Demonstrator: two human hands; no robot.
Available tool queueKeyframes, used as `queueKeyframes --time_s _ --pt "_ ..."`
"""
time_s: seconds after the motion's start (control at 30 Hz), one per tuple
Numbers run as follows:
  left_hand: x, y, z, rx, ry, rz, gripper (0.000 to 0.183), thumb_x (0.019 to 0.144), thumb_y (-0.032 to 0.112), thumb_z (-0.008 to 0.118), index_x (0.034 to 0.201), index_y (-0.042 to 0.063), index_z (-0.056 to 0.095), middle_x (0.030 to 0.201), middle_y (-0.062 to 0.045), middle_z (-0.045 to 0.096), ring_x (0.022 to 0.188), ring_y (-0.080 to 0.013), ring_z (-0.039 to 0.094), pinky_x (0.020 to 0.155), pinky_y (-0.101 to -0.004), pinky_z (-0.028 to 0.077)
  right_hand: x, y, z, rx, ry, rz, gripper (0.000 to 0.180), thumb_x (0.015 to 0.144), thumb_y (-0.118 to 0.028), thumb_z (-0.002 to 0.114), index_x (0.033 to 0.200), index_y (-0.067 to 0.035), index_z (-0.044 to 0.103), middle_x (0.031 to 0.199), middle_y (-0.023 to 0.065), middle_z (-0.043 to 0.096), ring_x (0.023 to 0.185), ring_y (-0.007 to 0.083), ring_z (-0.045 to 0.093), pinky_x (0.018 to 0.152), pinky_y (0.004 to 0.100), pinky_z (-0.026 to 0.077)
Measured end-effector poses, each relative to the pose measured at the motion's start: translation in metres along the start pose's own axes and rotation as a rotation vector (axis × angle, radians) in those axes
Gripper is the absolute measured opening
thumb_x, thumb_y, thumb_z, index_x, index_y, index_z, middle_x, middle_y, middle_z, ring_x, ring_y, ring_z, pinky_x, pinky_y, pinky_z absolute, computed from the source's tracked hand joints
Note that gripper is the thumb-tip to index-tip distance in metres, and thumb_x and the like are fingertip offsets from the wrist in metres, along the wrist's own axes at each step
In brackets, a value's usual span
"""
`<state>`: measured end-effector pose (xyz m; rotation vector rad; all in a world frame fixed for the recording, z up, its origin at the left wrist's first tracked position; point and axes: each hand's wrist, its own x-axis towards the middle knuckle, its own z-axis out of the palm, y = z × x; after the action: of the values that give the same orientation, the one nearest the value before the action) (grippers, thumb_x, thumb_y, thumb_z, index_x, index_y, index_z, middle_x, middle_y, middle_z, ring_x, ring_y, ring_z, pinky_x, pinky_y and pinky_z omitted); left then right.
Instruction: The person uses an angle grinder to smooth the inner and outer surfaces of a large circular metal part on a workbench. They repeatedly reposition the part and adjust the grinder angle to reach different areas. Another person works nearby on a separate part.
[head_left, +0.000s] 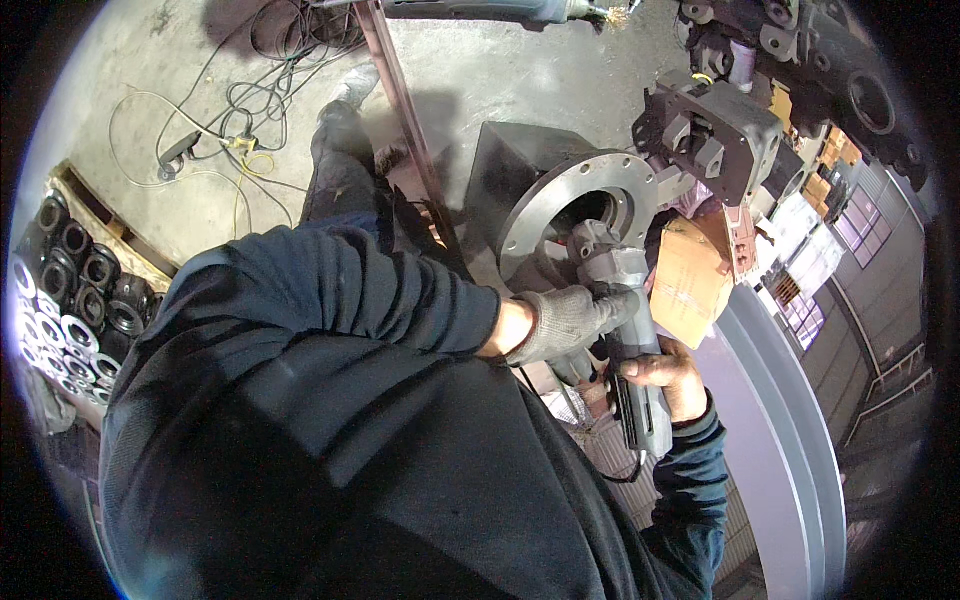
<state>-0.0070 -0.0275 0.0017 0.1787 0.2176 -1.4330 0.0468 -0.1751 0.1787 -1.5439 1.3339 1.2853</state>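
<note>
A grey angle grinder (636, 330) is held in both my hands, its head inside the rim of a round steel flange (521, 217) with bolt holes. The flange forms the end of a dark, box-shaped metal part (517, 150). My left hand (574, 322), in a grey knit glove, grips the grinder just behind its head. Further back, my bare right hand (671, 379) wraps the body, thumb lying on top. A black cord (634, 476) leaves the tool's rear end. The grinder's disc or tip is hidden by its head and the bore.
Several ring-shaped parts (90, 304) lie at left. Tangled cords (255, 97) cover the floor near a shoe (349, 90). A rusty steel bar (405, 105) rises beside the box part. Another power tool (480, 9) lies above. A cardboard box (690, 277) and black castings (720, 135) are at right.
</note>
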Motion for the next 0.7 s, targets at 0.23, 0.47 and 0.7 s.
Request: queueKeyframes --time_s 0.23,0.47,0.7 --pt "0.005 0.002 0.0 -0.004 -0.02 0.11 0.073 0.108 0.064 0.046 0.158 0.011 0.039 0.139 -0.032 0.062 0.106 -0.0488 0.072 0.087 -0.0559 0.063 0.014 0.001 -0.007 -0.211 0.057 -0.142 0.047 0.079 -0.012 0.087 0.117 0.01 0.07 0.099 0.0135 0.076 0.088 0.0188 0.072 0.087 0.0337 0.058" --pt "0.004 -0.01 -0.001 0.292 0.309 0.323 0.058 0.11 0.055 0.049 0.144 0.009 0.053 0.119 -0.023 0.072 0.102 -0.0382 0.073 0.084 -0.044 0.061 0.024 -0.025 0.001 -0.655 -0.016 -0.257 0.039 0.079 -0.01 0.082 0.11 0.009 0.069 0.095 0.0167 0.077 0.086 0.0275 0.073 0.084 0.0404 0.058" --pt "0.008 -0.032 -0.01 -0.351 0.048 0.01 0.069 0.107 0.067 0.046 0.137 0.005 0.053 0.111 -0.015 0.07 0.088 -0.0297 0.078 0.07 -0.0391 0.065 0.024 -0.019 0.039 -1.575 0.465 -0.424 0.055 0.068 -0.031 0.085 0.102 0.005 0.062 0.077 0.0264 0.072 0.07 0.0426 0.074 0.07 0.0513 0.059"
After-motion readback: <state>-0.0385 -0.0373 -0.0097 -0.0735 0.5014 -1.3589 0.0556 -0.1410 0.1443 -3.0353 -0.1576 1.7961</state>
